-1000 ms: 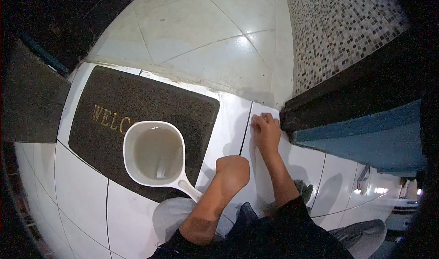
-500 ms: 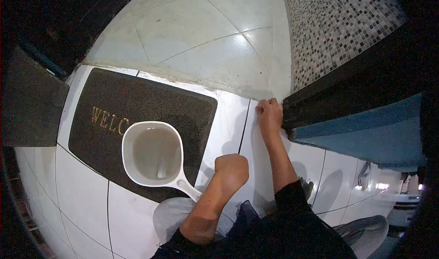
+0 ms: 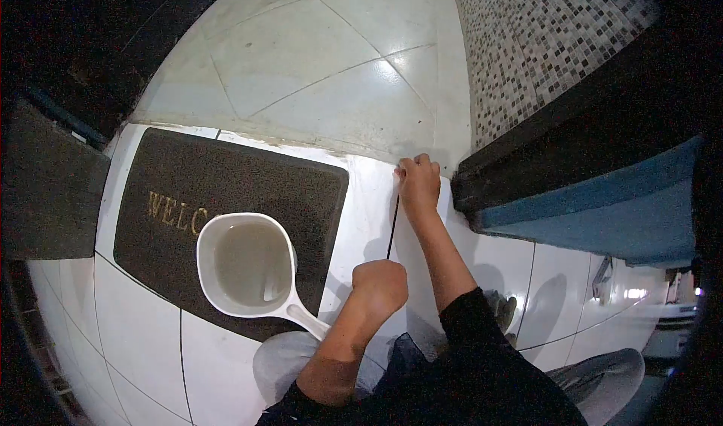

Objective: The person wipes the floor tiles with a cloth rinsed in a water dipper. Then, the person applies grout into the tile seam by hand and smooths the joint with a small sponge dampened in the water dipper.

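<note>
My right hand (image 3: 419, 187) is at the far edge of the white floor tiles, over the dark tile joint. Its fingers are bent and drawn together, and whatever they may hold is too small to make out. Nearer to me, my left hand (image 3: 380, 284) is closed in a fist above the tiles, its back to the camera and its inside hidden. Left of it, a white plastic water dipper (image 3: 295, 313) with cloudy water in it appears over the doormat (image 3: 226, 159). The end of its handle is hidden behind my left forearm.
Beyond the white tiles lies a greyish tiled floor (image 3: 331, 57). To the right are a dark door frame (image 3: 512, 159), a mosaic-tiled wall (image 3: 542, 57) and a blue panel (image 3: 595, 208). My grey-clad knee (image 3: 279, 366) is beside the dipper.
My right hand has moved left along the tile edge, away from the door frame, onto the dark joint. My left hand stays closed. The camera view has shifted slightly.
</note>
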The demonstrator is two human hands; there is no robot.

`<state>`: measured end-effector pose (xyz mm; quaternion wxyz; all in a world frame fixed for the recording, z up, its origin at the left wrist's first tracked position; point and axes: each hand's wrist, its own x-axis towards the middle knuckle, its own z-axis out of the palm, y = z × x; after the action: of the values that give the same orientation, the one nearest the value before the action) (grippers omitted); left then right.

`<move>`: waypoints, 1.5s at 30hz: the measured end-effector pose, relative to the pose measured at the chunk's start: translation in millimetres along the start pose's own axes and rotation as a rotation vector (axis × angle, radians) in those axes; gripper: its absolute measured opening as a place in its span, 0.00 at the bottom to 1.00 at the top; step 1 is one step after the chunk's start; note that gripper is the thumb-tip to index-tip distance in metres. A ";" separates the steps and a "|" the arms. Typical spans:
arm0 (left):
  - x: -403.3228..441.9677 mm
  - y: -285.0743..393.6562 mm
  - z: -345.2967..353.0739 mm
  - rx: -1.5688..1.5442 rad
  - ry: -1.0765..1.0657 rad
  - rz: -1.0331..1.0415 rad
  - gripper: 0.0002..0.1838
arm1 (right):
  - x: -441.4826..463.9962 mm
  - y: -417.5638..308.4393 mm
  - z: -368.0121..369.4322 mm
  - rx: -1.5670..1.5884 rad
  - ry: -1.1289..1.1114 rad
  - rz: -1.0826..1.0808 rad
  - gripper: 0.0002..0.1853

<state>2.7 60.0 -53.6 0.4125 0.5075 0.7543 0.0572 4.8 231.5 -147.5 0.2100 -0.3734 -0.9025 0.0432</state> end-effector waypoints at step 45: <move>-0.6 2.9 -1.4 -0.010 -0.036 -0.014 0.14 | -5.5 25.1 -15.0 -0.134 -0.078 0.025 0.06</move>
<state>3.9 61.4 -50.8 0.4288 0.5010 0.7502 0.0489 30.9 244.6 -141.7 0.1489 -0.3957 -0.9062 -0.0002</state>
